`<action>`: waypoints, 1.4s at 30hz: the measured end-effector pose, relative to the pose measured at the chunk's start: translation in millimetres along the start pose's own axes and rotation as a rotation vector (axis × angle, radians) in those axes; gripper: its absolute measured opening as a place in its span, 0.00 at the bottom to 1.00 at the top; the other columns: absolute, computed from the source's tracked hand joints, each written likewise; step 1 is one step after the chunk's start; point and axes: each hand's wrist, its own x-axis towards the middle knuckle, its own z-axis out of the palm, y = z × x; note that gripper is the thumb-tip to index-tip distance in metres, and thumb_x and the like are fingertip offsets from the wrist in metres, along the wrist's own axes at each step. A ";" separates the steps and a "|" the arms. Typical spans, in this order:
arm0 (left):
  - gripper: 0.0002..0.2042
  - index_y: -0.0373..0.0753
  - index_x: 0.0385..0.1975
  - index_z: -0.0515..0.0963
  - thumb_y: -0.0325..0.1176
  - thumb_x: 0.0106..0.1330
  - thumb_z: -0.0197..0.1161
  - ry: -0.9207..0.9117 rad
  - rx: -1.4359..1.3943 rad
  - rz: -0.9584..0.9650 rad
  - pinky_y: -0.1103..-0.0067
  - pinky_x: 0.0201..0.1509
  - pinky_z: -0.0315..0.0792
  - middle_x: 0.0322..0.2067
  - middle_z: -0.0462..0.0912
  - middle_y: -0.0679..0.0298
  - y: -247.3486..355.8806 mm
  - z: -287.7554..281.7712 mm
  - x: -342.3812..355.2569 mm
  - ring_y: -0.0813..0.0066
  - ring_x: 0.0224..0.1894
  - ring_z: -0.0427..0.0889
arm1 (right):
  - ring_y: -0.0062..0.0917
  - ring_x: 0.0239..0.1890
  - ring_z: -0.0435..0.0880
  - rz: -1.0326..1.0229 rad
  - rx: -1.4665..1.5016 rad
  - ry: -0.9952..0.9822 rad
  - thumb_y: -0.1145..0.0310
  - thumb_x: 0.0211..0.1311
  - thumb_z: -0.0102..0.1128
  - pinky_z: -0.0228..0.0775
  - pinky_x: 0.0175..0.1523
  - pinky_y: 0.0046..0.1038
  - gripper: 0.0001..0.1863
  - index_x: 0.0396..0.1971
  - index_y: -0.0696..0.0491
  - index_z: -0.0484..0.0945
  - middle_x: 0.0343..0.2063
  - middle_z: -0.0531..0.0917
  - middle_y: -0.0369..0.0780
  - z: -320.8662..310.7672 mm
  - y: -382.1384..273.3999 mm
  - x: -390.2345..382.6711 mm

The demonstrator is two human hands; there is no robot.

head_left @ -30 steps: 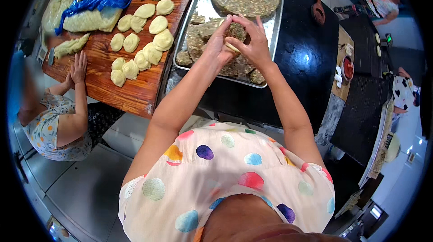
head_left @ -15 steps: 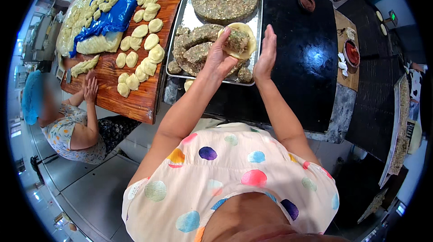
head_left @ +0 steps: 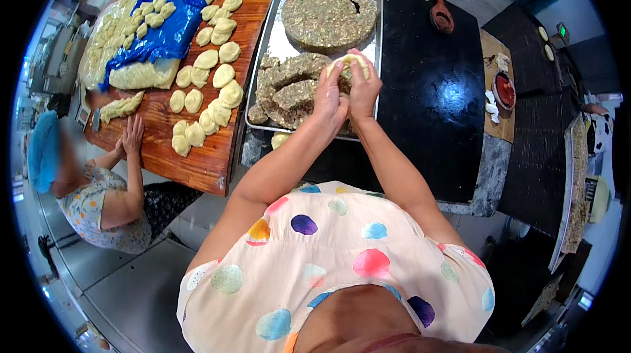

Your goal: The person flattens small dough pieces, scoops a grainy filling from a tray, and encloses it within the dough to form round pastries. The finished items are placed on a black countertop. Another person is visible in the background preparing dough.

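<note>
Above the metal tray (head_left: 263, 47), my left hand (head_left: 330, 96) and my right hand (head_left: 361, 93) are closed round a pale dough wrapper (head_left: 350, 64), its edge curved up. The filling inside it is mostly hidden by my fingers. Under and left of my hands lie lumps of chopped, speckled filling (head_left: 296, 95) on the tray. Behind them, on the same tray, is a large flat round slab of filling (head_left: 328, 14) with a slit in it.
A wooden table (head_left: 197, 175) at left holds dough rounds (head_left: 231, 93), blue plastic (head_left: 190, 4) and dough (head_left: 144, 73); a co-worker (head_left: 105, 202) sits there. Right are a black worktop (head_left: 427, 142), wooden scoop (head_left: 442, 18) and bowl of red stuff (head_left: 505, 90). Other people show at top and right.
My right hand was apart from the wrapper half a second ago and is now closed on it, beside my left. The wrapper's edge has folded up around the filling, which was showing.
</note>
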 end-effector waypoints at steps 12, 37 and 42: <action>0.13 0.39 0.51 0.74 0.34 0.71 0.54 -0.026 0.142 -0.256 0.68 0.54 0.75 0.48 0.78 0.61 24.1 -25.2 33.5 0.65 0.51 0.78 | 0.26 0.41 0.83 -0.115 -0.196 0.041 0.67 0.58 0.59 0.73 0.49 0.27 0.13 0.42 0.54 0.80 0.37 0.85 0.40 10.4 42.8 13.2; 0.30 0.42 0.49 0.74 0.64 0.66 0.47 0.005 0.349 -0.303 0.71 0.54 0.71 0.46 0.79 0.60 31.0 6.2 28.0 0.67 0.50 0.77 | 0.35 0.58 0.74 0.085 -0.235 -0.254 0.53 0.73 0.40 0.53 0.69 0.33 0.27 0.53 0.62 0.74 0.53 0.78 0.47 -1.0 10.1 32.7; 0.22 0.43 0.42 0.74 0.54 0.74 0.39 -0.203 0.153 0.034 0.71 0.50 0.71 0.40 0.77 0.61 -17.2 -71.0 67.7 0.69 0.44 0.76 | 0.41 0.45 0.79 -0.380 -0.603 -0.225 0.63 0.69 0.49 0.64 0.60 0.42 0.15 0.41 0.57 0.81 0.40 0.83 0.47 17.4 11.5 -4.4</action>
